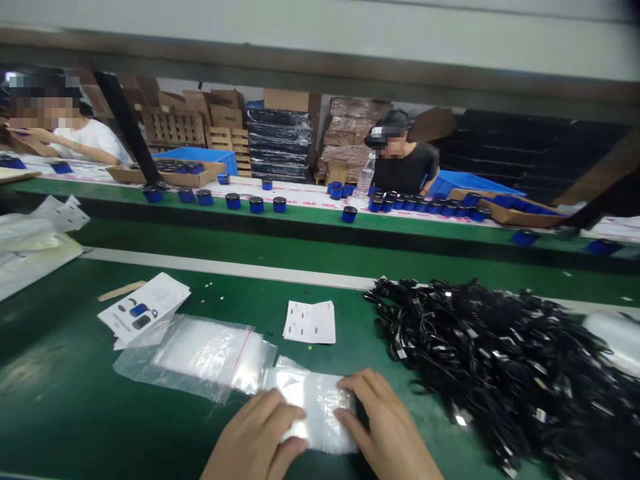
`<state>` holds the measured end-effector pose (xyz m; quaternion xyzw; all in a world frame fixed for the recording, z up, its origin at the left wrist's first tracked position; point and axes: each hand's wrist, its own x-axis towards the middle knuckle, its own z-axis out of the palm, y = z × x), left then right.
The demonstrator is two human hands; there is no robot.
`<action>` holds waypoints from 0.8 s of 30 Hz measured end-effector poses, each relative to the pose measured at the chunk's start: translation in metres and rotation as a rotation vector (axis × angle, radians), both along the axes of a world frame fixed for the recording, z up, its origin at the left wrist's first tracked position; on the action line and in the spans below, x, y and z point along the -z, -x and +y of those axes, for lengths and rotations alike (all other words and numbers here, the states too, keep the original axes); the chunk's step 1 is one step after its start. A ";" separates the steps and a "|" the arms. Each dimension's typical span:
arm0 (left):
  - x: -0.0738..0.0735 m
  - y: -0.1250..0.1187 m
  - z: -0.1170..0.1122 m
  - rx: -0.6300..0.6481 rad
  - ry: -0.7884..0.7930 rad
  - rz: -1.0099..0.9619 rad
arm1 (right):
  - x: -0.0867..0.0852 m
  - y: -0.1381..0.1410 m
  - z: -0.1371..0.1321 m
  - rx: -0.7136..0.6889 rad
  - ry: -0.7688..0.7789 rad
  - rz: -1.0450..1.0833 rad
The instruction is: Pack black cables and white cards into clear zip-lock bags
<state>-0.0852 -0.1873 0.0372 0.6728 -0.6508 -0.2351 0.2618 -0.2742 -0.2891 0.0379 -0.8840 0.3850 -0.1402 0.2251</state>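
A small stack of clear plastic zip bags [320, 413] lies at the near edge of the green table, between my hands. My left hand [263, 433] grips its left side, thumb and fingers curled over the plastic. At the right edge, my right hand [383, 423] pinches the same stack between thumb and fingers. Just to the left is a larger clear bag with a red seal line [200, 353], holding more small bags. Beyond my hands sits a folded printed leaflet [310, 323]. Printed leaflets [145, 310] also lie partly under the larger bag.
A big heap of black cables [475, 347] covers the right side. Across the table, several blue-and-black round units [257, 205] stand along a raised belt. A co-worker [405, 160] sits behind it, another person [85, 133] far left. White plastic bags [30, 253] lie left.
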 end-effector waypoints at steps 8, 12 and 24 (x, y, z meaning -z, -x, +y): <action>-0.007 0.001 -0.064 -0.086 -0.054 -0.201 | 0.015 0.010 0.001 0.026 0.036 -0.075; -0.009 -0.010 -0.055 -0.046 -0.011 -0.177 | 0.007 0.010 -0.001 0.015 -0.013 -0.096; -0.027 -0.020 -0.038 0.087 0.128 -0.094 | -0.027 -0.016 -0.001 -0.138 -0.358 -0.309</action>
